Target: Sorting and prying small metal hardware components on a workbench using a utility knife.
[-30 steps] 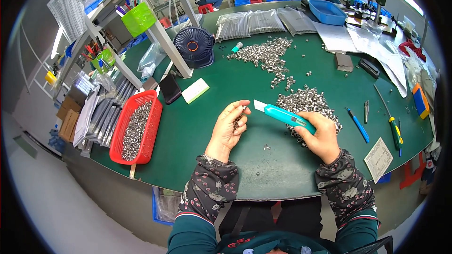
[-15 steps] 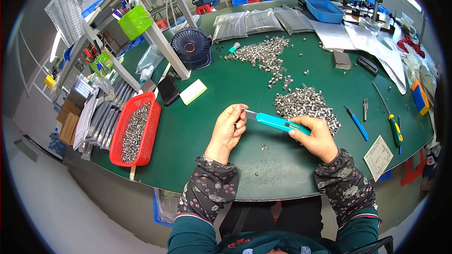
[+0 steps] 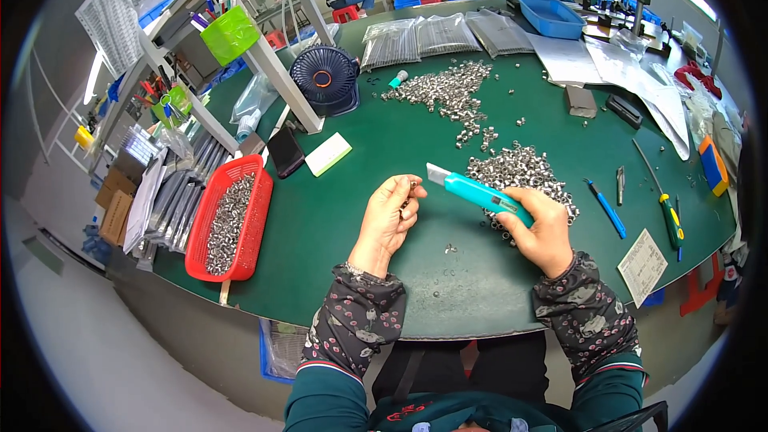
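Between the thumb and fingertips of my left hand [image 3: 389,216] is a small metal ring [image 3: 413,185]; more small metal pieces show against the curled fingers. My right hand [image 3: 544,230] is closed round the handle of a turquoise utility knife [image 3: 484,192]. The knife's bare blade [image 3: 437,174] points left, a little away from my left fingertips. Beyond the right hand, partly hidden by it and the knife, lies a heap of small metal rings [image 3: 524,172]. A few tiny bits [image 3: 450,249] rest on the green mat between my forearms.
A red basket [image 3: 260,228] of metal parts stands left, near a phone [image 3: 286,151] and fan [image 3: 324,80]. A second pile [image 3: 448,96] lies farther back. Rightward are a blue pen-like tool [image 3: 608,212], a screwdriver [image 3: 670,220] and a paper slip [image 3: 642,267]. Two people sit in the background.
The knife blade has drawn back from the ring at my left fingertips and tilted up, leaving a gap. My left hand has hardly moved.
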The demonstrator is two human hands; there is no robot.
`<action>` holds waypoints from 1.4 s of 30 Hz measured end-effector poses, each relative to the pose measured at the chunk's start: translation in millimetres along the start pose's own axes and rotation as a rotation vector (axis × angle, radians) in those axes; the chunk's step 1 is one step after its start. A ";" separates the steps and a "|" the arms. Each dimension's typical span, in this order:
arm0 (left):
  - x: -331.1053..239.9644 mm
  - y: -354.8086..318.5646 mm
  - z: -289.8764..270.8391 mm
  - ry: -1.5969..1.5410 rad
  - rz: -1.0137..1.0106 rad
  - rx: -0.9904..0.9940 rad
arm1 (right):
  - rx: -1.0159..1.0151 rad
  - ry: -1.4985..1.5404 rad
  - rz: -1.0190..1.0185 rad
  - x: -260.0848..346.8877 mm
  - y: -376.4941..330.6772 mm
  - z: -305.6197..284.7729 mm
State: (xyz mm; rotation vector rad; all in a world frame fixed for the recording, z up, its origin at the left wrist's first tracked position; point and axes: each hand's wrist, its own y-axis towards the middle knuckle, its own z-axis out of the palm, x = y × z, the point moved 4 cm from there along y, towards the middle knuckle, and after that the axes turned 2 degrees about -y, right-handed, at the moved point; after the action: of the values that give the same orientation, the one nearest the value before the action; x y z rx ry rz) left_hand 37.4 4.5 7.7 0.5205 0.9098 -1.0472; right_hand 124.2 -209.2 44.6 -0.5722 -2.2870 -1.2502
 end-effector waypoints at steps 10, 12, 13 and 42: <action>0.5 2.6 -3.7 -0.047 0.056 0.039 | 0.183 0.131 0.183 -9.0 0.2 6.8; -0.3 3.1 -4.4 -0.039 0.078 0.066 | 0.225 0.154 0.227 -10.6 0.0 7.8; 0.0 3.6 -4.0 -0.040 0.077 0.067 | 0.249 0.155 0.251 -11.8 -0.3 8.3; -5.2 -3.9 8.5 0.364 0.308 -0.108 | 0.076 -0.123 0.031 14.3 -7.1 4.0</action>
State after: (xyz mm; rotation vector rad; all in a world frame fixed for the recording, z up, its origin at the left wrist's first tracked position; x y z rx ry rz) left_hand 36.1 -1.0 16.8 0.7491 1.1558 -0.6299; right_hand 107.9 -207.4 46.3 -0.6715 -2.4052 -1.1362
